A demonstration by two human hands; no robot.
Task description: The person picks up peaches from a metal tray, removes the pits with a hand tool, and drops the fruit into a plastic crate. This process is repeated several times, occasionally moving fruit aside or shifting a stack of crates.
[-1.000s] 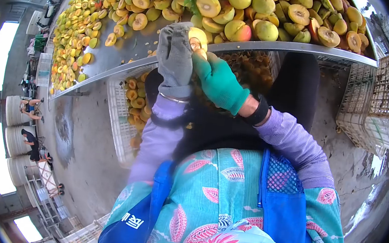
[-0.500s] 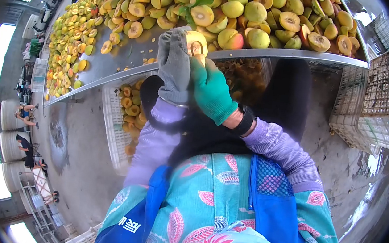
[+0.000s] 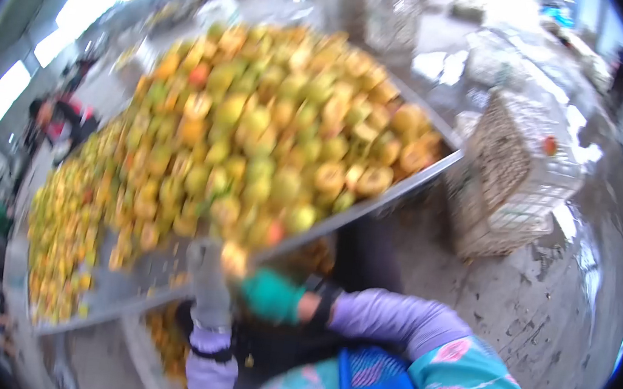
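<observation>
Blurred by motion, my left hand in a grey glove is at the near edge of the metal table. A yellow-orange fruit sits between it and my right hand, which wears a green glove. My right hand is closed at the fruit's lower right side, and its fingers are smeared. My left hand lies against the fruit's left side; how its fingers are set cannot be made out. Behind both hands a large heap of yellow and green fruit, many of them halved, covers much of the table.
Stacked white plastic crates stand right of the table, with a red fruit on top. Below the table's near edge, a crate holds orange fruit halves. A person is at the table's far left. Wet floor patches lie at right.
The view has swung and tilted, showing more of the heap and the crates at right. Both hands now appear lower and further left in the picture, still together around the fruit.
</observation>
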